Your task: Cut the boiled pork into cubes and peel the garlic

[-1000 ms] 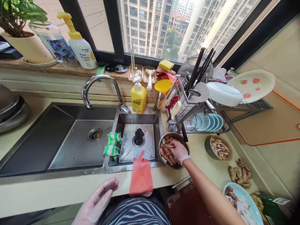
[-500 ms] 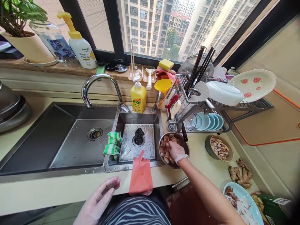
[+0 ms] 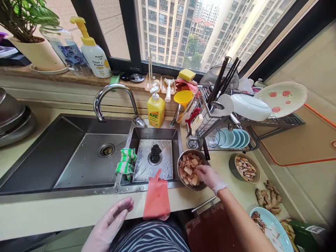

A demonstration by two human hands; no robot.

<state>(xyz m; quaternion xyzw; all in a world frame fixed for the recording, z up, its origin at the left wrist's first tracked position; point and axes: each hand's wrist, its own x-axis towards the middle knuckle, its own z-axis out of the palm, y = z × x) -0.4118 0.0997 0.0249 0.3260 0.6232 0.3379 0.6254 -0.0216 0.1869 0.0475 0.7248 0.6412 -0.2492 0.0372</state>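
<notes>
A metal bowl point(image 3: 179, 175) full of pale pink, square-cut meat chunks point(image 3: 189, 168) stands on the counter, right beside the small sink. My right hand point(image 3: 210, 178), in a clear disposable glove, reaches in over the bowl's right side. Its fingers are bent together on the chunks at that edge, and the fingertips are partly hidden among them. My left hand point(image 3: 111, 220), gloved the same way, hovers at the counter's front edge with fingers stretched and nothing in it. Between my hands a pink rubber glove point(image 3: 156, 199) hangs over the sink's front rim.
Left of the bowl is a double sink point(image 3: 78, 161) with a green-striped cloth point(image 3: 126, 162) on the divider and a black scrubber point(image 3: 155, 152). A dish rack point(image 3: 210, 126) stands behind. Rightward are a bowl of garlic point(image 3: 246, 168), ginger point(image 3: 269, 199) and a blue plate point(image 3: 274, 218).
My right hand has drawn back from the bowl's middle to its right edge, uncovering more of the meat chunks. My left hand has barely moved.
</notes>
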